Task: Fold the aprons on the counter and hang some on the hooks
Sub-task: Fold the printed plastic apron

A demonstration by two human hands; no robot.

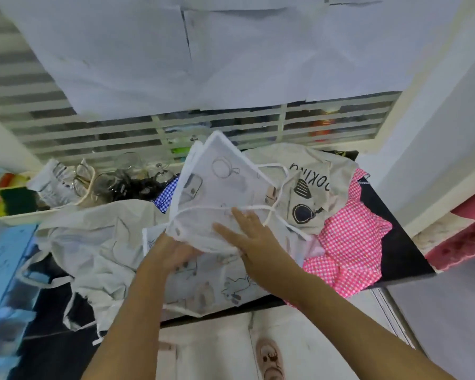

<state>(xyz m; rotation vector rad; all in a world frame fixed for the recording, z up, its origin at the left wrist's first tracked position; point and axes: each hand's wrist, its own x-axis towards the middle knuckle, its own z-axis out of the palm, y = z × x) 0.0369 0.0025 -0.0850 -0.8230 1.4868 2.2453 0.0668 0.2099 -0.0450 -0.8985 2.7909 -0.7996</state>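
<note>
Five fabric aprons are lying on the black tabletop (398,248); the white printed apron (211,182) is pointing toward twelve o'clock, right hand (248,237) pressing it open-flat, left hand (173,252) grip hidden.

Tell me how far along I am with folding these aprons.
Nothing looks finished: no folded pile or hooks in view. In hand: the printed white apron, right hand flat on it, left hand tucked under its raised fold. Left: the beige lettered apron, pink checked apron, blue checked apron and crumpled pale apron, all unfolded.
</note>
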